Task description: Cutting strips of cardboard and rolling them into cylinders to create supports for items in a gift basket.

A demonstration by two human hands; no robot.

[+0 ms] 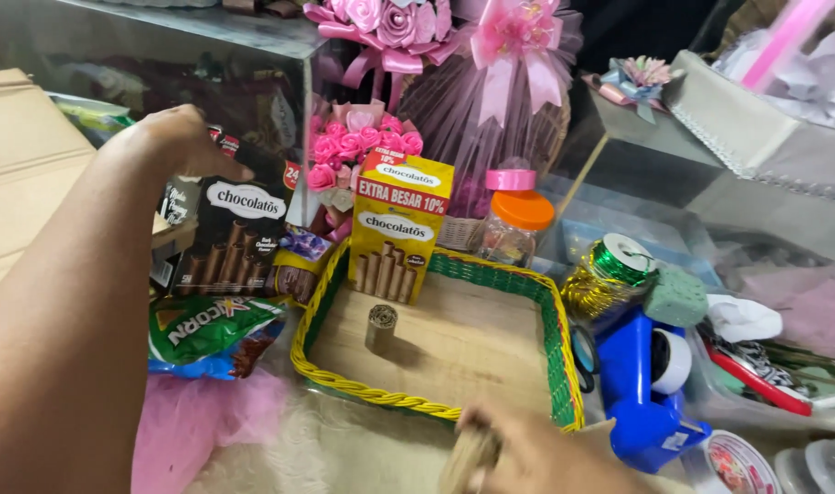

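My left hand [175, 137] reaches out at the upper left and grips the top of a dark brown wafer-roll box [230, 240], which stands upright left of the tray. At the bottom edge my right hand [536, 453] closes on a small roll of brown corrugated paper [468, 457]. Between the hands lies a rectangular woven tray [559, 352] with a yellow and green rim and a wooden base. A yellow wafer-roll box [399, 227] stands upright at the tray's far side. A second small corrugated roll [380, 327] stands on the tray's base.
A green snack bag [212, 331] and pink tulle [207, 421] lie left of the tray. To its right are a blue tape dispenser [639, 389], gold and green ribbon spools [610, 274], a green foam block [675, 297]. Behind stand an orange-lidded jar [513, 229], pink flower bouquets [358, 146].
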